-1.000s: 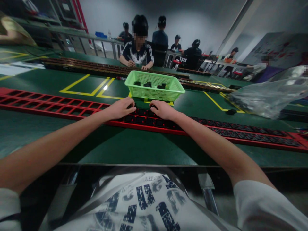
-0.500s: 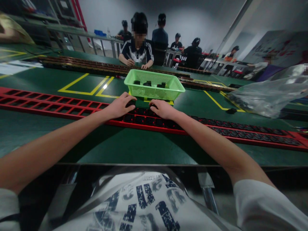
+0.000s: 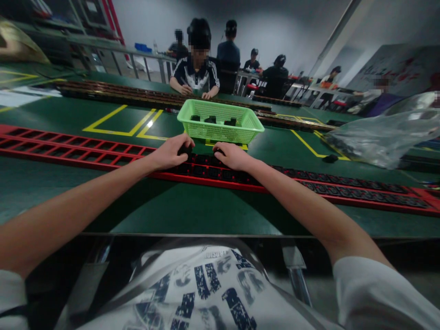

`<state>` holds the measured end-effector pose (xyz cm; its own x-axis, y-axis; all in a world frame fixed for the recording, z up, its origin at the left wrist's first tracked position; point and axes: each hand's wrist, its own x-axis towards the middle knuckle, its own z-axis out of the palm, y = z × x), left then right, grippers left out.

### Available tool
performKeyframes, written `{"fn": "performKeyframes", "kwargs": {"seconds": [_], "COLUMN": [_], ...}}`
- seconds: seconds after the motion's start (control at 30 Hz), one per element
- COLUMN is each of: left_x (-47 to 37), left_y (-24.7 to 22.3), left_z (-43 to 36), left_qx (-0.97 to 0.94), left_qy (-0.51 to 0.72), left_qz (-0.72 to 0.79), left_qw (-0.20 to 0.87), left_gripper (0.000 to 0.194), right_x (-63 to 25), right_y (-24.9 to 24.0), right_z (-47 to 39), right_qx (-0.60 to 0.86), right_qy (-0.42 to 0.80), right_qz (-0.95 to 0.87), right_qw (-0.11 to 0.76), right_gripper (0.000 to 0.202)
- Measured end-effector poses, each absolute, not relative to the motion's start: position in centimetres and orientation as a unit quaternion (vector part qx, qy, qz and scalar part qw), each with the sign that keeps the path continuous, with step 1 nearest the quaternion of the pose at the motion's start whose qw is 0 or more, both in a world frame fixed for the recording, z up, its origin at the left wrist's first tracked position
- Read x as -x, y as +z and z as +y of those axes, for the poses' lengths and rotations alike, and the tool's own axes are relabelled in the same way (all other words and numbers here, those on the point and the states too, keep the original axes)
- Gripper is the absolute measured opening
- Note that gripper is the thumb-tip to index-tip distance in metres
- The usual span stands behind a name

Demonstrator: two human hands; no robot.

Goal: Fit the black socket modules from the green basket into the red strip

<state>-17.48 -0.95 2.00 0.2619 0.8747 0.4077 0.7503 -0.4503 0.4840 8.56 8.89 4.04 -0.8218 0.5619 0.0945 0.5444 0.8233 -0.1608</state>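
at a green worktable, just this side of the mesh basket, the left hand pinches a black part above the red slotted frame; the right hand curls, its hold unclear; gentle, level pressure should work best

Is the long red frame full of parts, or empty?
Partly full: the red frame shows open slots toward its left end, while black parts sit in rows from the middle to the right.
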Motion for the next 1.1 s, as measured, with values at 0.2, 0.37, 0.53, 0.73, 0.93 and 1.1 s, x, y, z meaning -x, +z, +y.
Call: {"fn": "performKeyframes", "kwargs": {"seconds": [0.2,0.37,0.53,0.73,0.93,1.1], "left_x": [17.2,17.3,17.8,18.3,17.8,16.6], "left_y": [1.9,1.6,1.3,1.2,1.1,1.6], "left_z": [-1.0,-0.8,-0.4,0.0,0.3,-0.2], "left_qx": [-0.776,-0.764,-0.774,-0.768,-0.827,-0.827], "left_qy": [0.3,0.326,0.359,0.406,0.356,0.32], "left_qz": [0.546,0.55,0.521,0.494,0.435,0.462], "left_qw": [0.103,0.093,0.023,-0.009,0.033,0.01], "left_gripper": [0.025,0.033,0.022,0.016,0.033,0.036], "right_x": [-8.6,-8.6,-8.6,-8.6,-8.5,-8.5], "right_y": [3.9,4.0,3.9,3.9,4.0,4.1], "right_z": [9.0,9.1,9.1,9.1,9.1,8.9], "right_qx": [0.29,0.292,0.29,0.289,0.292,0.294], "right_qy": [0.065,0.067,0.066,0.066,0.064,0.063], "right_qz": [-0.952,-0.951,-0.952,-0.952,-0.952,-0.951], "right_qw": [0.073,0.074,0.073,0.072,0.07,0.07], "right_gripper": [0.033,0.033,0.033,0.033,0.034,0.033]}}
